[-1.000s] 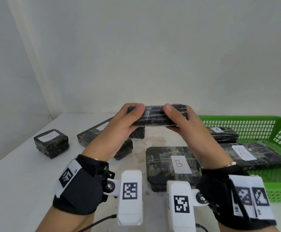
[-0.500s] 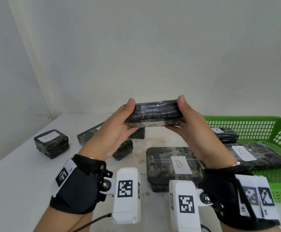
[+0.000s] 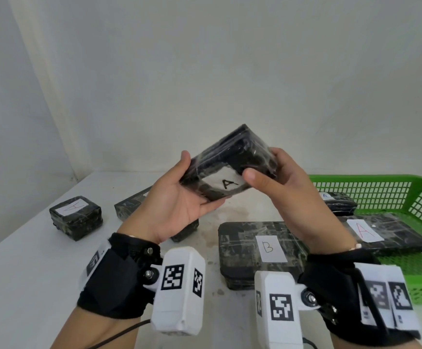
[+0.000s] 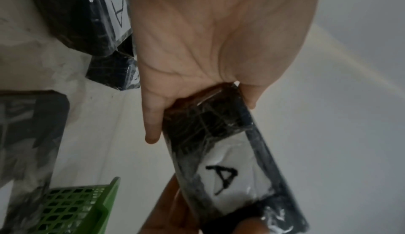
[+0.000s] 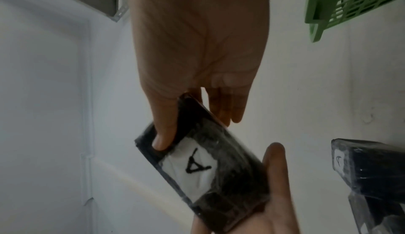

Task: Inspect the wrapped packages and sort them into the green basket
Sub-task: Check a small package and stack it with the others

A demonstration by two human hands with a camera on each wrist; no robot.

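A small black wrapped package (image 3: 230, 170) is held in the air above the tabletop (image 3: 28, 273), tilted, with its white label turned toward the head camera. It is gripped at its lower left end by the left hand (image 3: 179, 205) and at its upper right end by the right hand (image 3: 280, 187); both grips are closed on the package.

Risks, as judged:
- The glossy film may slip between the fingers while the package is tilted, so a drop onto the packages below is possible.
- The label is partly covered by the right thumb, so a misreading could be caused.

Legible writing:
- Held package: "A", in black.
- Large flat package (image 3: 257, 250) on the tabletop: "B".
- Long package (image 3: 391, 233) in the green basket (image 3: 370, 187): "A", in red.
- Small cube package (image 3: 76, 217) at the left: "A", faint.
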